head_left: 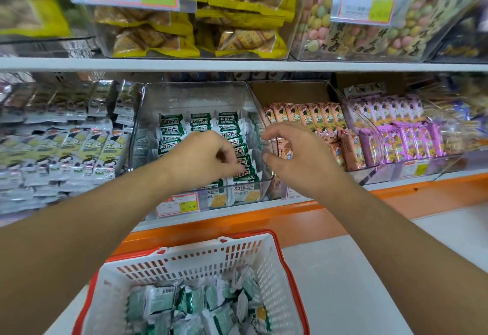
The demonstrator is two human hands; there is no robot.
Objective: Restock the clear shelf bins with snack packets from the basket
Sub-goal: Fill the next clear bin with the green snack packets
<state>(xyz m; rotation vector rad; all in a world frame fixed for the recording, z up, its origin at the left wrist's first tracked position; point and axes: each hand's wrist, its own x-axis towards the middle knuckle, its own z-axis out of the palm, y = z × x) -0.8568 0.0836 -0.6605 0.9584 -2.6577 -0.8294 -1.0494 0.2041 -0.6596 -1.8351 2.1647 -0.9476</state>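
Observation:
A clear shelf bin [195,97] on the middle shelf holds rows of green-and-white snack packets [171,134]. My left hand [203,157] reaches into the bin from the front. Its fingers curl down onto a green packet [244,168] in the right-hand row, and the thumb is hidden. My right hand [293,155] hovers at the bin's right wall with loosely curled fingers and nothing in it. Below, a white basket with a red rim [277,245] holds several more green-and-white packets [190,305].
Neighbouring bins hold silver-and-yellow packets [79,147] on the left, pink packets [317,118] and purple packets [401,139] on the right. The upper shelf [237,64] carries bins of yellow cracker bags [237,4]. An orange ledge [330,218] runs below the bins.

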